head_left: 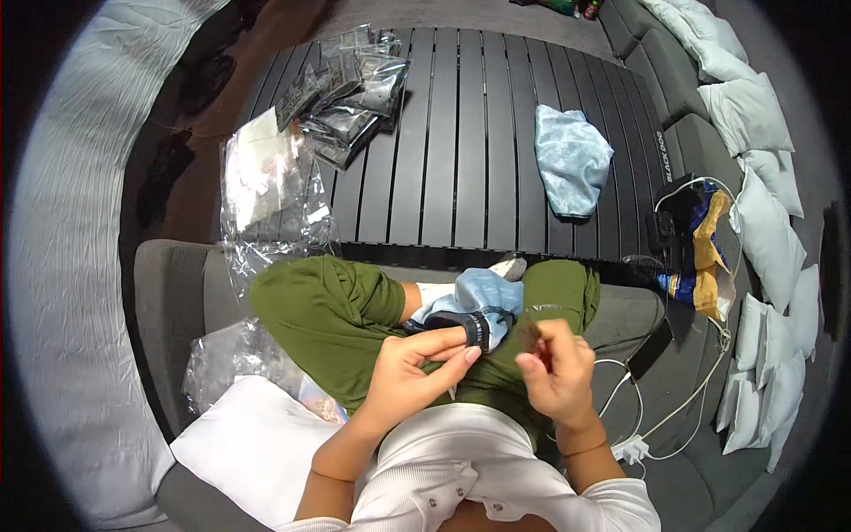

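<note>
Between the thumb and fingers of my left hand point(421, 368) is the black band at the edge of a light-blue cloth piece point(489, 297). The cloth lies bunched in my lap between my green-trousered legs. A short way to the right, my right hand point(560, 368) is raised with its fingers curled in. Its fingertips are blurred, and something small and dark at them cannot be made out. A second light-blue cloth piece point(572, 164) lies on the right part of the black slatted table point(456, 151).
Several black packets in clear wrap point(341, 93) are piled at the table's far left. Clear plastic bags point(266, 182) hang over its left edge. A white pillow point(257, 448) is at my left. At right are a power strip point(631, 448), cables and a blue-and-gold bag point(709, 257).
</note>
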`<action>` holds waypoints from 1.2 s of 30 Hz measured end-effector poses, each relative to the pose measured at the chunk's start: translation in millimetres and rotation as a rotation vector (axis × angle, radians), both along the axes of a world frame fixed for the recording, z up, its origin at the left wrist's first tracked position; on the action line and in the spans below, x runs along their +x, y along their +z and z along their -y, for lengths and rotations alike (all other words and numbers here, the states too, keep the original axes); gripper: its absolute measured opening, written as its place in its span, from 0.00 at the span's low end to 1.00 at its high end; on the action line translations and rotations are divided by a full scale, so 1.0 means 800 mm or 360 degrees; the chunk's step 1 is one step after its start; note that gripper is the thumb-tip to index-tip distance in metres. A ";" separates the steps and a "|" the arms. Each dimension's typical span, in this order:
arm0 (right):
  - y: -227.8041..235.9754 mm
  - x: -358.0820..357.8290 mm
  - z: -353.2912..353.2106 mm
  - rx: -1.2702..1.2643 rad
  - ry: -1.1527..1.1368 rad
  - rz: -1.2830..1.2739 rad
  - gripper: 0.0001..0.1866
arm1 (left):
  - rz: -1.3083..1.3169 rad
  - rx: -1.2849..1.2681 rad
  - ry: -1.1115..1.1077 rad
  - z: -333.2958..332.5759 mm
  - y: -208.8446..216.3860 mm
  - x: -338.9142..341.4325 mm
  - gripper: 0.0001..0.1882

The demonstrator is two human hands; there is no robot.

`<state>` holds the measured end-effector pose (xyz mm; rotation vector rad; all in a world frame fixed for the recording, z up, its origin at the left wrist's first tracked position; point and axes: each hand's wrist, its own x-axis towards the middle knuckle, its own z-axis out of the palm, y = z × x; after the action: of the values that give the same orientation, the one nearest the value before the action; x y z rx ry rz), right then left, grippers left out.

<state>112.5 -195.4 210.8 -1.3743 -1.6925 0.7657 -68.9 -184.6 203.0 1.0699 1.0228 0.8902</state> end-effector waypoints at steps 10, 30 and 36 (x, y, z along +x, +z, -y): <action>0.002 -0.005 0.007 -0.0163 0.0308 0.0109 0.12 | 0.0325 -0.0191 0.0055 -0.002 -0.001 -0.003 0.12; 0.000 -0.008 0.008 -0.0251 0.0251 0.0099 0.12 | 0.0003 0.0092 0.0107 -0.001 -0.005 -0.001 0.12; 0.001 -0.009 0.007 -0.0251 0.0241 0.0082 0.12 | -0.0104 0.0226 0.0128 -0.001 -0.005 0.001 0.11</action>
<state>105.7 -201.1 211.9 -1.3932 -1.8244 0.9746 -68.2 -183.6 199.1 1.1902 1.0756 1.0105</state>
